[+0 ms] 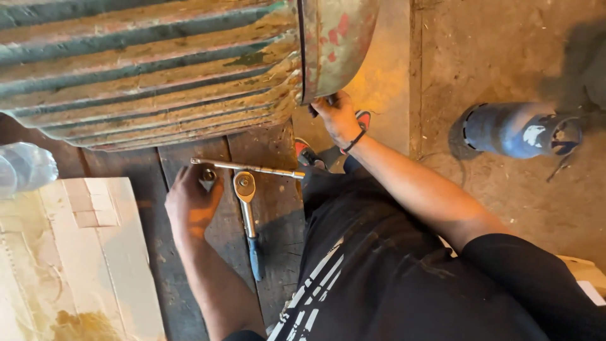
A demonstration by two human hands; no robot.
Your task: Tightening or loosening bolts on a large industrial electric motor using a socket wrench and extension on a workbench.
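Flattened tan cardboard box — stained, lower left

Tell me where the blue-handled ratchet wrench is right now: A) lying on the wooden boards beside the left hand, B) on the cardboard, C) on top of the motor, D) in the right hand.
A: the ratchet wrench lies on the wooden boards, just right of the left hand.

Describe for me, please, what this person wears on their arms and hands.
Both hands are bare, without gloves. The right hand has a thin black band at the wrist, and a short black sleeve covers the upper arm. The left hand and forearm show nothing worn.
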